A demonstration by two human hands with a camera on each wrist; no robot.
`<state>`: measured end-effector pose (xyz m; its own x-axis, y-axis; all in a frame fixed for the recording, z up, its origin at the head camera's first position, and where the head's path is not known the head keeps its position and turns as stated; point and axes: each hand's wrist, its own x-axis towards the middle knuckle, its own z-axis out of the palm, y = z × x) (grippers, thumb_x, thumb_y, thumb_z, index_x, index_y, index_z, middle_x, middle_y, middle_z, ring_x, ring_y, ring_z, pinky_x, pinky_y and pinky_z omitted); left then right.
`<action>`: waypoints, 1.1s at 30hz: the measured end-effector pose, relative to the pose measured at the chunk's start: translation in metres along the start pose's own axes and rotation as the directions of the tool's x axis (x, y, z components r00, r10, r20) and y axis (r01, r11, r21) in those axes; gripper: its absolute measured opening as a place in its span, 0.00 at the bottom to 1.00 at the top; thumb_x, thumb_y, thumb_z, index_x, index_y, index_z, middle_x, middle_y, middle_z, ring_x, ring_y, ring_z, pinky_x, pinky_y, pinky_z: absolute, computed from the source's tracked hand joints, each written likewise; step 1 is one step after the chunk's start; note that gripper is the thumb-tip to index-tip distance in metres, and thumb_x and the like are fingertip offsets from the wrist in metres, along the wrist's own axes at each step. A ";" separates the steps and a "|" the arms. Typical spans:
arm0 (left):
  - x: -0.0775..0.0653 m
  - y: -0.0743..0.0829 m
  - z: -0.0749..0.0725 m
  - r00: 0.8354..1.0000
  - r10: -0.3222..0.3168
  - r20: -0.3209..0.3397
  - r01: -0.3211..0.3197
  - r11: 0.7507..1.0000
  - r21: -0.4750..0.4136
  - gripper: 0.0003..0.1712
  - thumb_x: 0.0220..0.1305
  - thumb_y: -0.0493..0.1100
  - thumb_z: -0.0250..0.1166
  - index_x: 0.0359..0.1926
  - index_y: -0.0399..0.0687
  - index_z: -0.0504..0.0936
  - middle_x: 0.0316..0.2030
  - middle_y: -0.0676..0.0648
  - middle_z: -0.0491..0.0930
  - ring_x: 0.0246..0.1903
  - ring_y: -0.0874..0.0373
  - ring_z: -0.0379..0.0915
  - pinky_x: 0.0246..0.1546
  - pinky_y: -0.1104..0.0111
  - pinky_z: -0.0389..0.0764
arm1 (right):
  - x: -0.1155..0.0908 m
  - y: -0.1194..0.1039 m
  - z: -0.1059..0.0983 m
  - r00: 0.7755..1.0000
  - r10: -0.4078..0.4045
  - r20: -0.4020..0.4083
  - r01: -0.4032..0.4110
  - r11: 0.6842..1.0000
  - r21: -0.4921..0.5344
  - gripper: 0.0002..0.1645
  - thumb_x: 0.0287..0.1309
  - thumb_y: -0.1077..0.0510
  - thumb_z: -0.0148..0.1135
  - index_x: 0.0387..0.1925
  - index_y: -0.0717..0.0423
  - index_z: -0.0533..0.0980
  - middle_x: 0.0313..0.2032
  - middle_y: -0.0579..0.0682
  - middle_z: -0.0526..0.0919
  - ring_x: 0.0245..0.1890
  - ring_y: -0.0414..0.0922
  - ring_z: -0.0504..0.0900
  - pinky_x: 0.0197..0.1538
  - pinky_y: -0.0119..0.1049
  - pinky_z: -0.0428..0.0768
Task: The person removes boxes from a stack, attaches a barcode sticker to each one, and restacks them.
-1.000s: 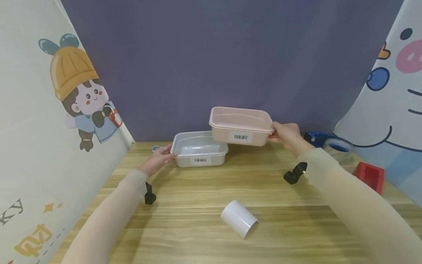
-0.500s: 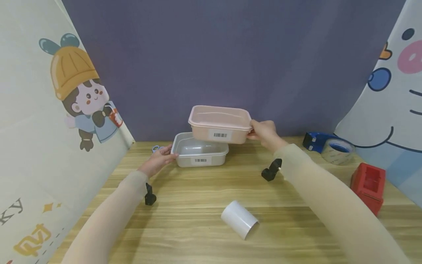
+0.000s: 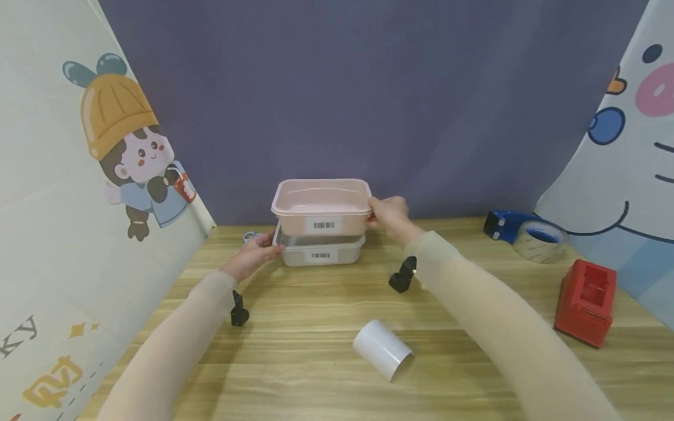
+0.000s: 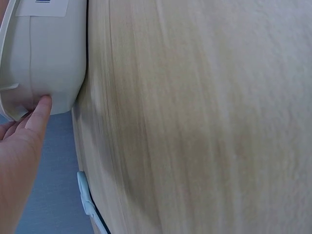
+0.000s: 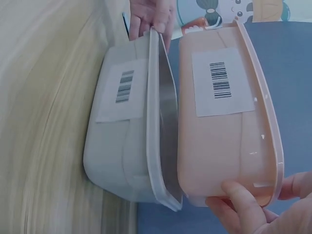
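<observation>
My right hand grips the right end of a pink plastic storage box, its thumb and fingers at the rim and end wall. That box is held level just over a white plastic storage box standing on the table, hiding much of its opening. In the right wrist view a narrow gap separates the pink box from the white one. My left hand holds the white box by its left end, thumb on the outer wall. Both boxes carry barcode labels on the front.
A curved white sheet lies on the wooden table. To the right are a blue tape dispenser with a clear tape roll and a red holder. Light-blue handles show behind my left hand. A dark curtain hangs behind.
My right hand has carried the pink box leftward and slightly down, from above the white box's right side to directly over it. My left hand and the white box have stayed put.
</observation>
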<state>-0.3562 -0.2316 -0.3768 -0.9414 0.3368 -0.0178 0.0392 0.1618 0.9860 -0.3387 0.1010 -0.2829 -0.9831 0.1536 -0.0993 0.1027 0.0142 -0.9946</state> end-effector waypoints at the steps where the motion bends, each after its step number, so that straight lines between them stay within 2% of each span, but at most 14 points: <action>1: 0.000 0.000 0.000 1.000 -0.001 0.002 0.001 1.000 0.006 0.44 0.69 0.35 0.57 0.75 0.34 0.40 0.75 0.33 0.43 0.73 0.40 0.45 0.73 0.54 0.58 | 0.000 0.001 0.003 1.000 -0.001 -0.003 0.001 1.000 0.002 0.23 0.61 0.62 0.51 0.53 0.76 0.71 0.36 0.60 0.79 0.28 0.46 0.84 0.50 0.40 0.85; 6: 0.001 -0.004 -0.002 1.000 0.016 0.006 -0.016 0.999 0.032 0.43 0.69 0.36 0.58 0.75 0.36 0.41 0.75 0.36 0.44 0.74 0.42 0.46 0.72 0.54 0.59 | -0.002 0.004 0.014 1.000 0.005 -0.009 -0.005 0.999 -0.035 0.23 0.62 0.61 0.53 0.53 0.75 0.72 0.40 0.62 0.80 0.34 0.49 0.85 0.46 0.37 0.86; 10: 0.002 -0.006 -0.002 1.000 0.026 0.003 -0.026 0.998 0.051 0.43 0.69 0.37 0.58 0.75 0.37 0.42 0.75 0.36 0.45 0.73 0.42 0.47 0.72 0.54 0.59 | -0.002 0.007 0.018 1.000 0.007 -0.024 -0.009 0.997 -0.071 0.23 0.62 0.59 0.54 0.53 0.74 0.73 0.41 0.62 0.80 0.32 0.46 0.84 0.43 0.34 0.87; 14: 0.001 -0.005 -0.001 1.000 0.014 -0.020 -0.012 0.997 0.073 0.44 0.68 0.37 0.59 0.75 0.35 0.43 0.74 0.34 0.46 0.72 0.41 0.49 0.72 0.54 0.61 | 0.000 0.011 0.022 0.999 0.012 -0.045 -0.015 0.997 -0.073 0.22 0.61 0.60 0.55 0.52 0.73 0.74 0.38 0.59 0.79 0.28 0.44 0.83 0.42 0.34 0.87; 18: 0.000 -0.003 0.000 0.999 -0.010 -0.046 0.013 0.996 0.083 0.43 0.67 0.38 0.61 0.74 0.35 0.46 0.74 0.33 0.49 0.72 0.40 0.52 0.71 0.54 0.63 | 0.002 0.018 0.024 0.999 0.015 -0.048 -0.019 0.996 -0.089 0.24 0.61 0.60 0.54 0.54 0.74 0.72 0.40 0.60 0.79 0.28 0.43 0.83 0.42 0.34 0.87; 24: -0.001 -0.002 0.003 0.999 -0.008 -0.041 0.011 0.997 0.076 0.42 0.68 0.38 0.60 0.75 0.37 0.47 0.75 0.36 0.46 0.73 0.42 0.48 0.71 0.53 0.62 | 0.004 0.027 0.024 0.998 0.024 -0.049 -0.030 0.992 -0.122 0.25 0.62 0.58 0.55 0.55 0.73 0.72 0.48 0.63 0.79 0.33 0.45 0.82 0.43 0.33 0.87; 28: 0.000 -0.003 0.001 0.999 -0.008 -0.039 0.010 0.998 0.064 0.42 0.68 0.37 0.60 0.75 0.39 0.47 0.76 0.38 0.45 0.74 0.43 0.46 0.72 0.53 0.61 | 0.006 0.031 0.023 0.998 0.023 -0.056 -0.031 0.988 -0.153 0.25 0.61 0.58 0.55 0.55 0.72 0.72 0.49 0.63 0.80 0.35 0.45 0.83 0.43 0.32 0.87; 33: 0.002 -0.004 -0.002 0.999 -0.015 -0.036 0.017 0.998 0.068 0.43 0.68 0.38 0.60 0.75 0.38 0.46 0.76 0.38 0.44 0.74 0.43 0.46 0.71 0.54 0.61 | 0.008 0.034 0.022 0.999 0.034 -0.019 -0.036 0.992 -0.123 0.27 0.61 0.59 0.54 0.57 0.74 0.70 0.51 0.65 0.79 0.40 0.48 0.83 0.46 0.33 0.86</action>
<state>-0.3590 -0.2333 -0.3807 -0.9533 0.3009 -0.0265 0.0456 0.2301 0.9721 -0.3466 0.0814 -0.3182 -0.9761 0.1726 -0.1323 0.1558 0.1305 -0.9791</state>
